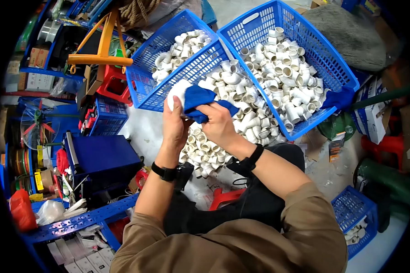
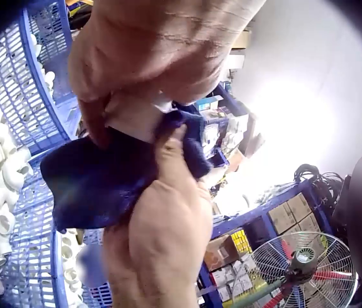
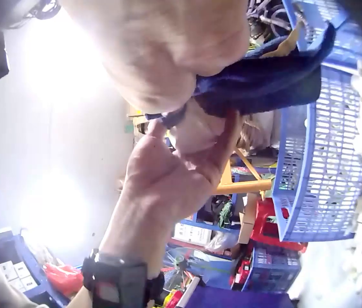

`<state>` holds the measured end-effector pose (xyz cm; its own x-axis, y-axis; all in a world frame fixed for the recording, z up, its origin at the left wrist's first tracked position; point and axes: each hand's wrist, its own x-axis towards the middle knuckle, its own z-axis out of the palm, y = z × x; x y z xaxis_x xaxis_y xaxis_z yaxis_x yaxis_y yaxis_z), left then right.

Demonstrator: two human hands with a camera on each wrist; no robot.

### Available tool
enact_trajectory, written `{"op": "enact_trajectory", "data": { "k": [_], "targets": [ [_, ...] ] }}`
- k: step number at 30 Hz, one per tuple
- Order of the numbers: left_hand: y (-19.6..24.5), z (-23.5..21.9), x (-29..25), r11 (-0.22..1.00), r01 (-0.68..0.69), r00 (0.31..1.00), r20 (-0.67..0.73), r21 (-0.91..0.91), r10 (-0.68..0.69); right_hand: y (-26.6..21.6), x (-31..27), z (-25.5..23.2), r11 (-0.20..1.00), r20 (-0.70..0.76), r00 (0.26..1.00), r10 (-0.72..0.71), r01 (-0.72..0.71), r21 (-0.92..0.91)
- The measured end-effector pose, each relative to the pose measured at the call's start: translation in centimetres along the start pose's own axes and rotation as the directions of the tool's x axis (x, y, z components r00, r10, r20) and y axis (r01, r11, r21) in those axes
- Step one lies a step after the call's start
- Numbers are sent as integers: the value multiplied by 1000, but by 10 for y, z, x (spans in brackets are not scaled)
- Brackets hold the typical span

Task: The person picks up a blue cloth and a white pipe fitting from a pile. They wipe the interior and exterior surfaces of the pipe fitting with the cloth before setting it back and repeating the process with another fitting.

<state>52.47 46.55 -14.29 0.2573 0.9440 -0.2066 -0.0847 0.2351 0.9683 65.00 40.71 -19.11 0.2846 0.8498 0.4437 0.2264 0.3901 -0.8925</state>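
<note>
A white plastic pipe fitting (image 1: 179, 92) is gripped in my left hand (image 1: 173, 127), above a heap of similar fittings. My right hand (image 1: 219, 123) holds a dark blue cloth (image 1: 199, 96) against the fitting, and the cloth covers part of it. In the left wrist view, the cloth (image 2: 97, 183) hangs below the fitting (image 2: 129, 115), with the right thumb pressing its edge. From the right wrist, the fitting (image 3: 195, 131) shows between the left thumb and fingers, and the cloth drapes over its far side.
Loose white fittings (image 1: 209, 148) are heaped on the floor in front. Blue perforated crates stand behind, one left (image 1: 143, 96) and one right (image 1: 323, 57), both holding fittings. A yellow metal frame (image 1: 100, 59), a dark blue box (image 1: 104, 152) and a fan (image 1: 37, 117) stand at left.
</note>
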Motion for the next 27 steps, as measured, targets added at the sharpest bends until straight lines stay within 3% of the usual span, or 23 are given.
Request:
{"op": "enact_trajectory", "data": {
  "k": [2, 4, 5, 6, 8, 9, 10, 12, 14, 16, 17, 18, 20, 22, 24, 25, 26, 27],
  "targets": [
    [-7, -7, -1, 987, -25, 998, 57, -158, 34, -16, 8, -2, 996, -20, 1000, -20, 22, 87],
    [-15, -1, -6, 990, -136, 988, 75, 43, 133, -15, 7, 1, 895, -56, 969, -242, 201, -398],
    [-16, -1, -8, 991, -131, 982, 137, 19, 127, -11, 6, -2, 855, -4, 964, -264, 232, -464],
    [-18, -5, -9, 992, -128, 983, 133, 16, 125, -10, 9, -6, 855, 1, 965, -262, 232, -464],
    [-19, -17, -5, 954, -232, 959, 210, 188, 191, -8, 21, -16, 946, 101, 954, -283, 295, -137],
    [-13, -21, -12, 955, -210, 947, 287, 209, 145, -9, 23, -20, 976, 97, 977, -191, 199, -90],
    [-13, -26, -12, 955, -202, 937, 327, 215, 125, -4, 24, -22, 933, 48, 964, -262, 266, -241],
    [-7, -29, -15, 943, -201, 924, 370, 266, 92, -6, 23, -31, 1000, 195, 981, 5, 1, -29],
    [-1, -33, -16, 940, -185, 918, 391, 285, 63, -1, 27, -31, 998, 165, 986, -20, 29, -50],
    [1, -32, -17, 862, -340, 892, 418, 376, 170, -2, 28, -33, 969, 287, 944, 164, -209, 135],
    [0, -28, -22, 941, -242, 909, 394, 238, 135, -6, 26, -32, 920, 306, 921, 243, -319, 228],
    [-2, -27, -22, 941, -240, 909, 394, 237, 133, -10, 26, -29, 720, 396, 824, 406, -555, 417],
    [-6, -30, -24, 911, -349, 888, 388, 221, 247, 4, 18, -10, 603, 297, 838, 457, -537, 589],
    [-14, -24, -21, 899, -352, 908, 328, 262, 259, 0, 14, 2, 325, 398, 736, 548, -625, 709],
    [-26, -13, -11, 785, -544, 837, 123, 297, 534, -4, 8, 12, 201, 430, 721, 543, -609, 767],
    [-28, -11, -6, 692, -604, 775, 88, 395, 626, -5, 7, 15, 167, 453, 687, 568, -636, 754],
    [-35, -12, -1, 617, -580, 747, 47, 532, 663, -2, 5, 19, 261, 417, 725, 548, -622, 739],
    [-33, -6, -3, 610, -486, 786, 9, 626, 618, -3, 4, 23, 282, 383, 724, 574, -613, 738]
  ]
}}
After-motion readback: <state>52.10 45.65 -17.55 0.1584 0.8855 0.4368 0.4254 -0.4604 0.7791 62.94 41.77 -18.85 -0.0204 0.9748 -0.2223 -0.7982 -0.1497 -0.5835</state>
